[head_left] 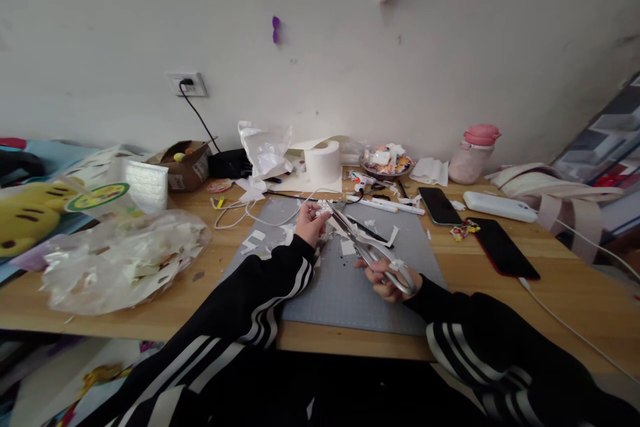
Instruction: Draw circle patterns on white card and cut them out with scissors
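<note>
In the head view my left hand is closed in a pinch on a small white cut-out piece, whose finer shape I cannot make out. My right hand grips the handles of large silver scissors. Their blades point up and left, reaching close to the white piece. Both hands are over a grey cutting mat. White paper scraps lie scattered on it, and a slim black tool rests behind the scissors.
Behind the mat stand a white paper roll, markers and a bowl of scraps. To the right are two phones, a white power bank and a pink-lidded bottle. Leftward lie a plastic bag and a lidded cup.
</note>
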Demonstrator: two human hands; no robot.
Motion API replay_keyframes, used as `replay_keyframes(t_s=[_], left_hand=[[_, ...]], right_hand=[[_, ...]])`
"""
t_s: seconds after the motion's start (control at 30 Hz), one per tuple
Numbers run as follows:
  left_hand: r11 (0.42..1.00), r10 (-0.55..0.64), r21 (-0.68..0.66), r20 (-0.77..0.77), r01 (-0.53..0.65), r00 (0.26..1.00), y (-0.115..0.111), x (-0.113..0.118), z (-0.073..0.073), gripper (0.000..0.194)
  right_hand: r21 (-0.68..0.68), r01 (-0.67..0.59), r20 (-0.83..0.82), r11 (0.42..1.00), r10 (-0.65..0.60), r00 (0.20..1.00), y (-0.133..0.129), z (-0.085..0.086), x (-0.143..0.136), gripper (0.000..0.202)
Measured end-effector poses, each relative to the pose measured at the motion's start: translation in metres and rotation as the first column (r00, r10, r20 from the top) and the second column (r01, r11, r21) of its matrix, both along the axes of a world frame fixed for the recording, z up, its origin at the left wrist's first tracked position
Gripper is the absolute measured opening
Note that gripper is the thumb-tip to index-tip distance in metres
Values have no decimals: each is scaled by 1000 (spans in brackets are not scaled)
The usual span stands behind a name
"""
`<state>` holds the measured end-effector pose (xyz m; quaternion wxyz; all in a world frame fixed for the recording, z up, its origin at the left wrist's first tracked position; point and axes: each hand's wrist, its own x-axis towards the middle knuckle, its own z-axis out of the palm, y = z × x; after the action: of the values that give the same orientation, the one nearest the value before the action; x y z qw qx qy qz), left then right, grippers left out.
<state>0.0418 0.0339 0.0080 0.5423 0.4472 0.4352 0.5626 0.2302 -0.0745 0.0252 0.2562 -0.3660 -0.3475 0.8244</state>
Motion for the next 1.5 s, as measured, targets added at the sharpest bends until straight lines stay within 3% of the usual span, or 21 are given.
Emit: replay_keyframes(t_s=[1.5], left_hand=[[1000, -11, 27, 7, 10, 1000, 0, -1, 1, 12]], right_hand=[[32, 47, 88, 998, -49, 995, -4, 3, -2, 40]])
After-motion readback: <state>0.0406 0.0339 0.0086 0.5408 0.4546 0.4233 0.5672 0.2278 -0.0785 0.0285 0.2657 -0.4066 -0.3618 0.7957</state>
